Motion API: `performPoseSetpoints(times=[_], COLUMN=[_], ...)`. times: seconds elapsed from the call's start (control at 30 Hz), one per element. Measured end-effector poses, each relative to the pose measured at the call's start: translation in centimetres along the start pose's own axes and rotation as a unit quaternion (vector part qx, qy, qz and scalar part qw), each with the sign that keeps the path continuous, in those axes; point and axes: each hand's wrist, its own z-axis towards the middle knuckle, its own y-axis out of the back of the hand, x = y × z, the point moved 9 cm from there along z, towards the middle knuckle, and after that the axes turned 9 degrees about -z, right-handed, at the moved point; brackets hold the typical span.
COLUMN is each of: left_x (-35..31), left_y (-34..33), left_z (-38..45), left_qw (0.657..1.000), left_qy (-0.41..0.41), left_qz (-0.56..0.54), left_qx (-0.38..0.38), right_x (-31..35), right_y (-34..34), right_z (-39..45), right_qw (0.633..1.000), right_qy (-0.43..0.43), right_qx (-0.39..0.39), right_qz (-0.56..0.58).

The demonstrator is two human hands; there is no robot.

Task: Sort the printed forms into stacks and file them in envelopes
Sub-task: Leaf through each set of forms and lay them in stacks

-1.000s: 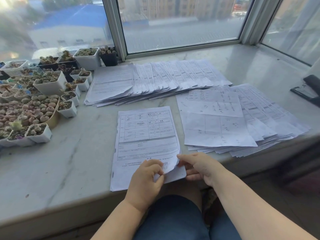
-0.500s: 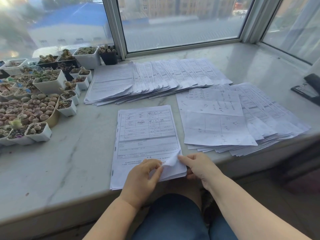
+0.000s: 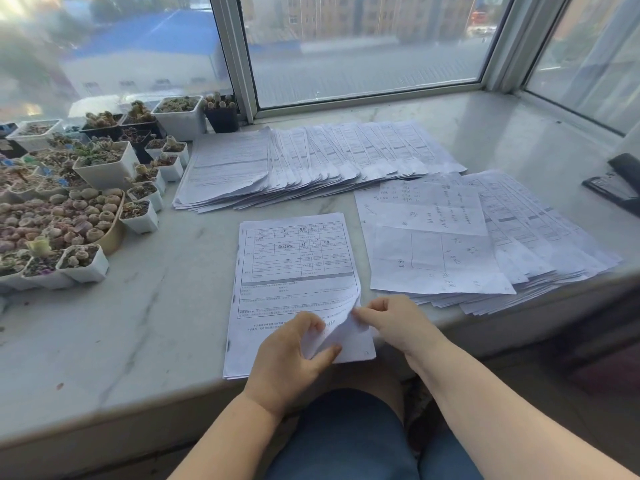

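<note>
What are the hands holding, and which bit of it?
Both hands, left hand and right hand, pinch the lifted near right corner of the top white printed form.

Setting: domestic or small-office room, work done at a wide marble windowsill [image 3: 138, 323] used as a desk. Evidence: aluminium-framed window [image 3: 239, 57] directly behind the sill, looking down on rooftops and apartment blocks, so an upper floor. Left of the sill's middle, many small pots of succulents [image 3: 69, 209] crowd against the glass. Fanned stacks of printed forms [image 3: 311, 161] cover the sill's middle and right. A black stapler [image 3: 620, 185] lies at its far right edge.
</note>
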Motion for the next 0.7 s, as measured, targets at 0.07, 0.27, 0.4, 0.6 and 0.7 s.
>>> performPoseSetpoints(times=[0.07,0.27,0.4,0.6,0.7], left_x=[-0.3,-0.7,-1.3,-6.7,-6.5], left_y=[0.1,-0.8,0.8,10.2,13.1], left_z=[-0.1,-0.5,-0.2,2.8,7.1], left_qw=[1.0,0.998,0.997,0.955,0.947], left_qy=[-0.007,-0.037,-0.049,-0.206,-0.203], left_qz=[0.003,-0.033,-0.048,-0.065,-0.045], left_qx=[-0.009,0.034,0.026,-0.203,-0.246], right_x=[0.3,0.0,1.7,5.5,7.4], right_y=[-0.4,-2.4,-1.6,5.1,10.7], right_z=[0.1,0.9,0.9,2.0,4.6], right_qw=[0.997,0.984,0.998,0.985,0.955], right_qy=[-0.034,-0.115,-0.026,0.079,0.101], right_qx=[0.029,0.099,0.05,0.009,-0.057], right_qz=[0.064,0.09,0.004,0.155,0.272])
